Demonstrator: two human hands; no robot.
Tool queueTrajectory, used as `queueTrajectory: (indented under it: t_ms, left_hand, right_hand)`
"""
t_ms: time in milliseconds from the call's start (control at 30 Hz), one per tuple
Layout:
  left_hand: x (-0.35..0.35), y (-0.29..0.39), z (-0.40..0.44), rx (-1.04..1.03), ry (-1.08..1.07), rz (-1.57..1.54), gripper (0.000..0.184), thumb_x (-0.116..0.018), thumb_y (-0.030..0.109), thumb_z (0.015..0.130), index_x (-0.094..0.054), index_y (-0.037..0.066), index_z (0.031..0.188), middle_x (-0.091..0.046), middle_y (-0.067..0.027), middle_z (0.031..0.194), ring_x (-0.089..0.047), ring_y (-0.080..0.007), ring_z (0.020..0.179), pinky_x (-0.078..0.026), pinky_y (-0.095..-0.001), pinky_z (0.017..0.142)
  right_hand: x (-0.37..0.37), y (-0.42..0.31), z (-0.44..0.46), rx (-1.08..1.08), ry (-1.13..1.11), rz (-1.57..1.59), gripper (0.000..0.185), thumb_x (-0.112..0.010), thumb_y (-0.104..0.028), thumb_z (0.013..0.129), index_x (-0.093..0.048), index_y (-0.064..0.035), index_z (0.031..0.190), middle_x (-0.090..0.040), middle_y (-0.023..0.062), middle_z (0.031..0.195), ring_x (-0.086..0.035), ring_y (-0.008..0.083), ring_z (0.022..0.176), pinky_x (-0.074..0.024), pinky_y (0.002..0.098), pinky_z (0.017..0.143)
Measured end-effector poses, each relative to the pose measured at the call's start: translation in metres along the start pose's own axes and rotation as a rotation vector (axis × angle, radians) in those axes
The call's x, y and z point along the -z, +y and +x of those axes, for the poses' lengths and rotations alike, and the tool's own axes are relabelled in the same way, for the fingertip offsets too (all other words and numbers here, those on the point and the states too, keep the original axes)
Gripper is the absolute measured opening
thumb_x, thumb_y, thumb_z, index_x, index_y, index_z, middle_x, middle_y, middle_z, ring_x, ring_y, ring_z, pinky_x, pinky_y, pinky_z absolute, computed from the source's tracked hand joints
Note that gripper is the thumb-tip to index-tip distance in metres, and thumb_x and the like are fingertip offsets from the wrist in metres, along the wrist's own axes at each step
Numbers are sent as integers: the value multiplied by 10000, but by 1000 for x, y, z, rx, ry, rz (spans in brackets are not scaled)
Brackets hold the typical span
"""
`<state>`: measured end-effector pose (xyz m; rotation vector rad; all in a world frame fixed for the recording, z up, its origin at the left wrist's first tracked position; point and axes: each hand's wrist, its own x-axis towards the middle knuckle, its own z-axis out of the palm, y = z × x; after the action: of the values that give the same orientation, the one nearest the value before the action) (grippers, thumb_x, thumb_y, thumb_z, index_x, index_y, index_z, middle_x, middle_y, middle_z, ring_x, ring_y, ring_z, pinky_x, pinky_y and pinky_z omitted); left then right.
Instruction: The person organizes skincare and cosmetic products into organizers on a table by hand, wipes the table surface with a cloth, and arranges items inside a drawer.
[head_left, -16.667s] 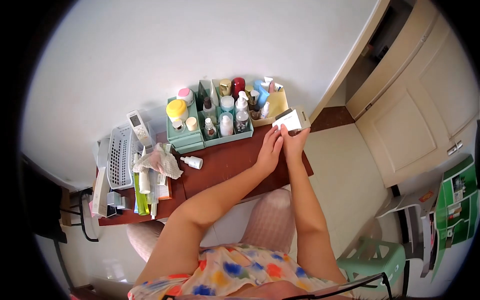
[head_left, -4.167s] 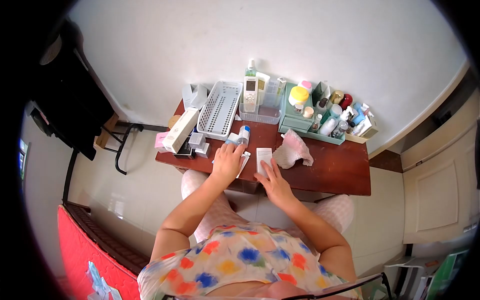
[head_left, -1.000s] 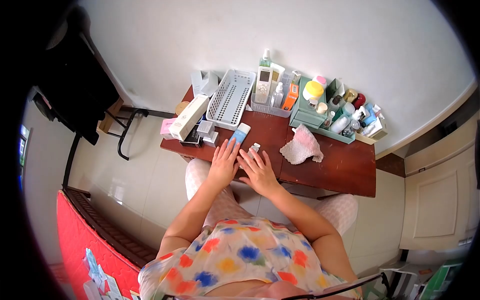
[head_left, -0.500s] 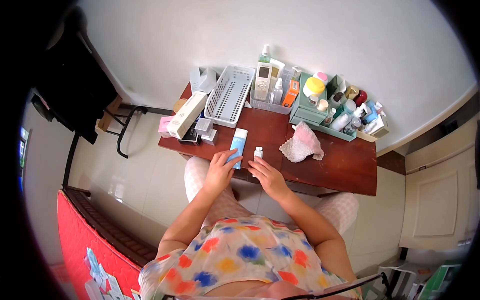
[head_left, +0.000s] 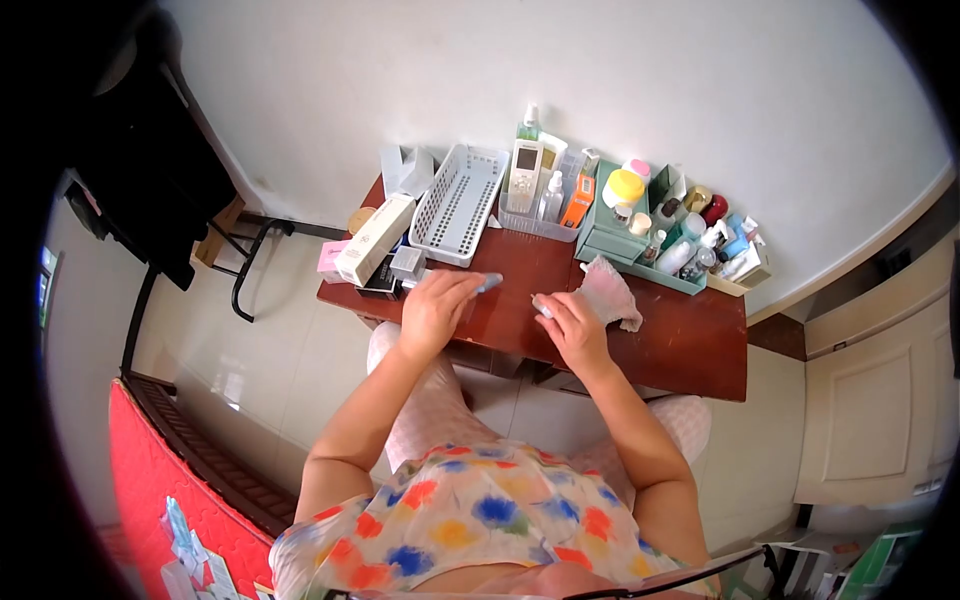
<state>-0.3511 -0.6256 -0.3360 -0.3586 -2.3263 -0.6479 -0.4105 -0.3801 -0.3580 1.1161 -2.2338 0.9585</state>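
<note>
Compared with half a second ago, the hands are farther apart and the blue tube (head_left: 489,282) has swung from upright in view to nearly sideways. The tube is in the left hand (head_left: 435,308), its end poking out rightward past the curled fingers, near the small boxes (head_left: 408,263). The right hand (head_left: 578,328) pinches a small white bottle (head_left: 542,305), just left of the pink cloth (head_left: 608,292). Both forearms reach forward over the brown table (head_left: 690,345), elbows bent.
</note>
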Motion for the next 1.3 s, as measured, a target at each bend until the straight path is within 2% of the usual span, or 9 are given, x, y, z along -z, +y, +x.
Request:
queueTrajectory:
  t_ms: [267,333,533,567,800,1167,1233,1300]
  left_hand:
    - [10,-16,104,-25,116,-43,210,-660,96,857,-709,96,1062,-686,-61,995,-634,-282,897,-519,-374,773]
    - [5,-28,125,-6,68,-40,197,-653,125,872,-706,103,1060,-676,-58,982,-633,-283,906,-521,-381,782]
    - [-32,-61,159,-9,-41,-2,213,-649,146,886,-703,119,1090,-671,-74,982,-638,-282,895,-524,-379,765]
    - [-38,-64,164,10,-72,-4,225,-650,198,888,-697,108,1089,-675,-75,995,-641,-286,922,-527,-384,775]
    - [-72,-46,195,150,-110,30,232,-614,217,882,-671,85,1065,-670,-95,1016,-651,-326,916,-530,-426,781]
    - [-99,-52,224,8,-148,-31,202,-659,178,859,-706,96,1037,-654,-77,980,-643,-310,908,-526,-406,790]
    - [-93,-51,226,22,-174,-32,213,-673,175,850,-707,95,1044,-659,-74,995,-642,-306,917,-525,-403,797]
    - [-88,-55,228,-56,-231,-101,223,-678,173,846,-706,95,1053,-664,-73,1018,-641,-302,931,-523,-399,808]
  right_hand:
    - [14,18,34,-63,71,88,288,-710,43,799,-640,-29,1069,-628,100,990,-642,276,867,-535,348,693]
    - [14,23,38,-50,93,66,286,-710,40,801,-641,-32,1069,-627,101,988,-643,277,869,-538,338,678]
    - [15,36,45,-77,99,54,297,-703,26,787,-637,-46,1067,-615,100,1003,-626,305,900,-516,377,763]
    - [15,38,45,-100,92,67,295,-699,27,787,-638,-46,1066,-613,106,1008,-624,310,912,-515,382,771]
    - [16,39,49,-132,88,58,272,-690,15,806,-636,-38,1067,-598,112,1022,-626,313,918,-521,375,770]
    - [-18,65,88,-86,129,6,260,-647,-17,858,-601,-57,1111,-597,129,1070,-626,349,938,-522,416,770]
    - [-25,65,89,-151,101,22,253,-643,-25,861,-581,-60,1104,-603,134,1075,-625,356,943,-524,422,773]
    - [-29,67,89,-162,91,24,247,-642,-28,862,-564,-60,1094,-608,140,1079,-625,364,948,-525,425,776]
